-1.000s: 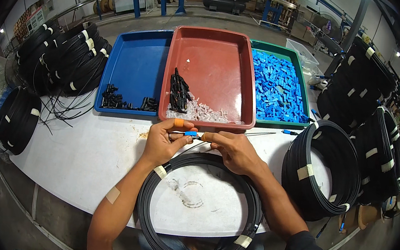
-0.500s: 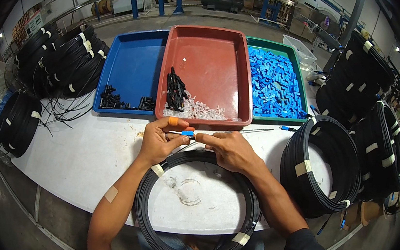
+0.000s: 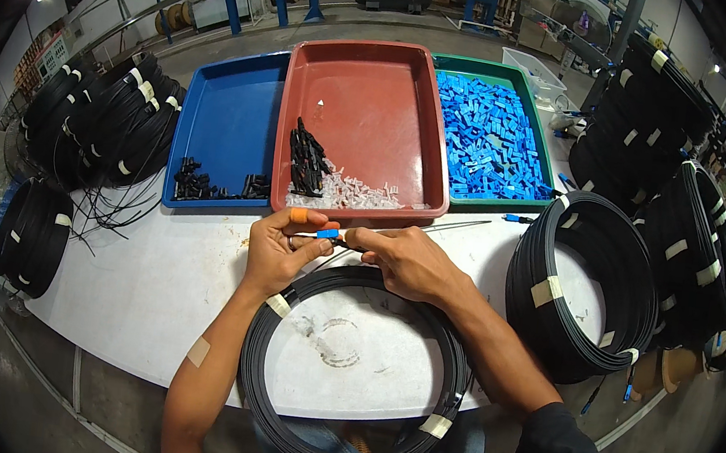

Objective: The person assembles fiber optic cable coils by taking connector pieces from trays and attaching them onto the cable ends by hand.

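Observation:
My left hand [image 3: 276, 253] pinches a blue fibre connector [image 3: 327, 234] between thumb and fingers, above the near edge of the trays. One of its fingers wears an orange cover, and a ring shows on another. From the right, my right hand [image 3: 417, 263] closes its thumb and forefinger at the connector's black tail end; its other fingers are curled under. Below both hands lies a coil of black cable [image 3: 255, 366], bound with pale tape and overhanging the table's front edge. Thin cable runs near my fingers, partly hidden by them.
A blue tray [image 3: 230, 106] holds small black parts, a red tray [image 3: 359, 93] black sleeves and clear pieces, and a green tray [image 3: 546, 148] many blue connector housings. Taped cable coils stand right [image 3: 545, 263] and left [image 3: 30, 236] on the white table [image 3: 124, 308].
The whole view has shifted slightly. My hands keep nearly the same pose at the connector, and a little more of its black end shows between them.

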A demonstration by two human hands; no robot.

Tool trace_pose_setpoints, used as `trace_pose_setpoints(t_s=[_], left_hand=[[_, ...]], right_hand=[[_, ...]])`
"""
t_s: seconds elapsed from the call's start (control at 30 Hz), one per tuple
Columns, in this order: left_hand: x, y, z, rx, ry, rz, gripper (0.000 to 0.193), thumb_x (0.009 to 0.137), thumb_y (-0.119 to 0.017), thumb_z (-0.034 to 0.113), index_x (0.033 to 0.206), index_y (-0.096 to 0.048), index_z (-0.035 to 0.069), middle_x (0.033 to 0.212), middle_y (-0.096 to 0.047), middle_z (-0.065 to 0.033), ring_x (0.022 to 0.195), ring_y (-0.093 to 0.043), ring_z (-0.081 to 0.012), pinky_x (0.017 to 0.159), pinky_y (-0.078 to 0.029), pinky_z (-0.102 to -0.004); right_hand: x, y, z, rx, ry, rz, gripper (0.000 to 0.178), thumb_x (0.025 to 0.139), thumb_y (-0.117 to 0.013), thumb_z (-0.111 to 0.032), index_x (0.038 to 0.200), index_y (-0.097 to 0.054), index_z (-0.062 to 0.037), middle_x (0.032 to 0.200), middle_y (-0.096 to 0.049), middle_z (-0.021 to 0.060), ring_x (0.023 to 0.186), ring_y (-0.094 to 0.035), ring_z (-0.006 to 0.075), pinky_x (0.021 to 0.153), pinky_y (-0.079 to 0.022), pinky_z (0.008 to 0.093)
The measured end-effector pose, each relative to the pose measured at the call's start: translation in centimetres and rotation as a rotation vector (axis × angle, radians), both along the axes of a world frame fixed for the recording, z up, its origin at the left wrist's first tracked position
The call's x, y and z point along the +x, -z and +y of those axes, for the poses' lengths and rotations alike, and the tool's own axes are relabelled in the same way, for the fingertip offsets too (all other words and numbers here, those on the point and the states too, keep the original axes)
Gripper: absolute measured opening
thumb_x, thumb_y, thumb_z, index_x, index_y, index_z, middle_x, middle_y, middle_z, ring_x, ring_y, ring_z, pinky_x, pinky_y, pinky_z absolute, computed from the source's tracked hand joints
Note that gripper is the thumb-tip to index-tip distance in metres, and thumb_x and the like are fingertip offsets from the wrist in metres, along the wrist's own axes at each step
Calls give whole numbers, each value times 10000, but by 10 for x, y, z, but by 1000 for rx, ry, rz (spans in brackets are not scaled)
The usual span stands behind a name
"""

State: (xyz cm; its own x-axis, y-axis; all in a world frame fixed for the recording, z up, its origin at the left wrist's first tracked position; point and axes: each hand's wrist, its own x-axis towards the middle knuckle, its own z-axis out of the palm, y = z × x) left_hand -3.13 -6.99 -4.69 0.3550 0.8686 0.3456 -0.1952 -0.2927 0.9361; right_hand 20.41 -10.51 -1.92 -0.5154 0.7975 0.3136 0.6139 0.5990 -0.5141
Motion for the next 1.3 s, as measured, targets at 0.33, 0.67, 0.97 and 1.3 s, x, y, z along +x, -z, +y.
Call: trace_pose_setpoints(t_s=[0.33, 0.67, 0.97, 1.3], left_hand=[[0, 1, 1, 71, -26, 20, 272, 865, -746, -68, 1122, -658, -65, 1093, -720, -179, 1013, -724, -195, 882, -626, -275], [-9, 5, 8, 74, -110, 105, 288, 850, -782, -42, 1115, -670, -25, 1044, -733, -132, 969, -731, -172, 866, -607, -273], [-5, 1, 4, 27, 12, 155, 272, 923, -710, 16, 1180, -623, -8, 1023, -653, -79, 941, -735, -162, 828, -599, -258], [-3, 2, 6, 96, -120, 244, 214, 867, -751, -23, 1076, -704, -19, 901, -675, -36, 889, -728, -139, 765, -594, -242]], right_hand=[[3, 3, 1, 44, -37, 36, 663, 744, -592, 111, 1340, -571, -179, 988, -743, 211, 879, -739, 371, 709, -554, 492], [6, 16, 3, 88, 37, 107, 593, 771, -601, 105, 1299, -536, -157, 1099, -739, 152, 905, -739, 344, 705, -564, 470], [5, 13, 2, 98, 36, 123, 521, 787, -628, 86, 1254, -582, -141, 1104, -736, 158, 919, -745, 325, 737, -563, 460], [7, 12, 1, 54, 17, 172, 552, 774, -606, 119, 1265, -579, -133, 1153, -728, 148, 948, -748, 310, 763, -577, 442]])
